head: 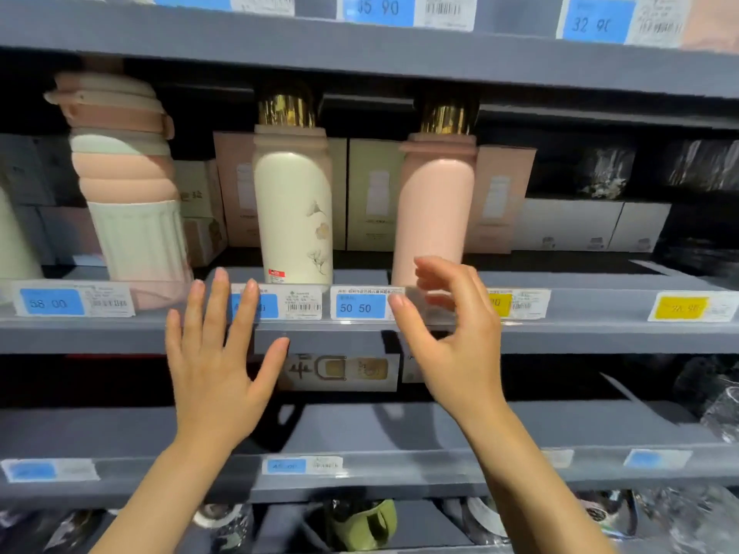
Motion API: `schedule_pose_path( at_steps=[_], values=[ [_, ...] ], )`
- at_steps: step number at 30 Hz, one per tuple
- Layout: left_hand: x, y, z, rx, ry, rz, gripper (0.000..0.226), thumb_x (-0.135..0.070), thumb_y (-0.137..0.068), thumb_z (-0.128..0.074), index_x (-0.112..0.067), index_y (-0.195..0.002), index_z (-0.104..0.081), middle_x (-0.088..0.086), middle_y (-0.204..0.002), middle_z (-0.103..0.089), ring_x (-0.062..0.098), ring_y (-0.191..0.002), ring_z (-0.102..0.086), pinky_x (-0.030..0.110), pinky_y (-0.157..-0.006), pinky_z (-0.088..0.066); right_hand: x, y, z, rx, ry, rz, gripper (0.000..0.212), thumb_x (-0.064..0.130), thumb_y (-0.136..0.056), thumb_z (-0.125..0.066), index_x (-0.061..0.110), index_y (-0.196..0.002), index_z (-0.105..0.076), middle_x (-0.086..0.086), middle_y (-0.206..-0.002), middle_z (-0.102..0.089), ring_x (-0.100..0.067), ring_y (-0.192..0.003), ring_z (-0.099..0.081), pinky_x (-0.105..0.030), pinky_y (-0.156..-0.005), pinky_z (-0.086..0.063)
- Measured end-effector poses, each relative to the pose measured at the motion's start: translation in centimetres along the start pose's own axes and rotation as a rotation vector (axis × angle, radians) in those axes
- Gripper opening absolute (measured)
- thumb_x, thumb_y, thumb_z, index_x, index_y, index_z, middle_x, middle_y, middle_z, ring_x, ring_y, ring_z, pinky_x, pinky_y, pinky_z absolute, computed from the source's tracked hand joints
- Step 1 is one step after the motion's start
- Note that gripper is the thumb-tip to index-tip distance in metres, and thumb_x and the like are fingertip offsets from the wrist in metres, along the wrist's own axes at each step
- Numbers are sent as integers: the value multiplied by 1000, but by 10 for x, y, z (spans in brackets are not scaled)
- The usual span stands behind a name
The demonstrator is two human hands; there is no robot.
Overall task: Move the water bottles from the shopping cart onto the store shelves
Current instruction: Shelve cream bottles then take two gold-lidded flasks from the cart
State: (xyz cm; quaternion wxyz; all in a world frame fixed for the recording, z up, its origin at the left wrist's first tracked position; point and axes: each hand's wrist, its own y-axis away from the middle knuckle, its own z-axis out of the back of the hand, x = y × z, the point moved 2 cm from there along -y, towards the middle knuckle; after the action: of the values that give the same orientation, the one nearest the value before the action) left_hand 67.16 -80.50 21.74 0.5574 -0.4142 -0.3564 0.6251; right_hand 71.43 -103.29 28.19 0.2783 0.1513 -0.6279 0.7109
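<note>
A pink water bottle (436, 209) with a gold cap stands upright on the grey shelf (600, 333). To its left stand a cream flowered bottle (294, 213) with a gold cap and a ribbed pink-and-white bottle (128, 185). My right hand (452, 333) hovers just in front of the pink bottle's base, fingers loosely curled and holding nothing. My left hand (218, 353) is spread flat with straight fingers in front of the shelf edge, below the cream bottle. The shopping cart is out of view.
Boxes (372, 193) stand behind the bottles. Price tags (360, 303) line the shelf fronts. A shelf board (400, 54) hangs close above the bottle caps. Lower shelves hold a labelled box (340, 371) and plastic-wrapped goods (680, 513).
</note>
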Motion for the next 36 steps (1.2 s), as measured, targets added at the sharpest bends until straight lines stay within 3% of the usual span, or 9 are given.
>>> schedule_pose_path(
  at_steps=[3,6,9,12,21,24,27,30,36],
  values=[
    [-7,25,14,141,158,24,71,-44,-88,-49,-17,-149,-25,9,-158,-20,25,-147,-12,37,-120,-6,-6,34,-23,214,-244,-135,17,20,-84,-68,20,-101,-66,2,-88,-65,-5,-75,-60,-15,-71,-47],
    [-7,71,39,346,359,168,63,-39,-88,-57,-30,-145,-32,-9,-150,-36,4,-139,-31,15,-111,-23,-14,67,-54,417,-353,-279,8,19,-83,-68,16,-91,-67,3,-72,-61,-3,-61,-50,-14,-61,-43],
    [17,133,70,521,343,422,41,-50,-85,-53,-44,-125,-52,-32,-105,-60,-12,-95,-57,14,-84,-45,-17,114,-90,604,-409,-462,15,10,-84,-73,22,-85,-64,14,-60,-57,-2,-53,-47,-14,-57,-40],
    [51,196,123,523,204,589,30,-51,-81,-50,-34,-100,-67,-39,-78,-58,-15,-64,-53,7,-65,-42,0,169,-130,921,-338,-477,18,22,-83,-74,32,-89,-60,10,-69,-62,-4,-63,-54,-23,-68,-46],
    [136,357,336,560,101,1048,20,-61,-76,-45,-51,-85,-60,-24,-80,-63,-1,-72,-59,21,-65,-45,155,365,-255,1594,-262,-356,30,33,-85,-72,23,-111,-62,1,-96,-66,-7,-84,-62,-30,-85,-51],
    [165,398,405,598,122,1119,9,-55,-81,-53,-52,-86,-60,-37,-87,-60,0,-76,-60,29,-70,-50,225,426,-290,1576,-316,-447,22,35,-87,-69,29,-107,-61,8,-95,-66,-6,-87,-62,-28,-83,-51],
    [193,425,474,640,69,1126,14,-50,-84,-48,-44,-84,-60,-23,-82,-64,1,-76,-59,29,-70,-50,288,482,-319,1570,-355,-491,10,35,-90,-67,40,-93,-59,15,-88,-64,3,-84,-60,-21,-78,-50],
    [219,448,538,572,47,1187,24,-59,-75,-43,-43,-82,-59,-23,-81,-63,-1,-76,-58,15,-67,-44,334,526,-339,1584,-370,-585,9,34,-90,-66,35,-98,-64,13,-93,-64,-6,-89,-63,-31,-81,-53],
    [254,476,614,498,-10,1277,16,-56,-77,-45,-47,-80,-58,-19,-78,-65,-1,-76,-61,19,-68,-46,390,572,-387,1554,-351,-668,7,22,-88,-69,28,-91,-65,5,-90,-66,-20,-92,-65,-39,-87,-52]
  ],
)
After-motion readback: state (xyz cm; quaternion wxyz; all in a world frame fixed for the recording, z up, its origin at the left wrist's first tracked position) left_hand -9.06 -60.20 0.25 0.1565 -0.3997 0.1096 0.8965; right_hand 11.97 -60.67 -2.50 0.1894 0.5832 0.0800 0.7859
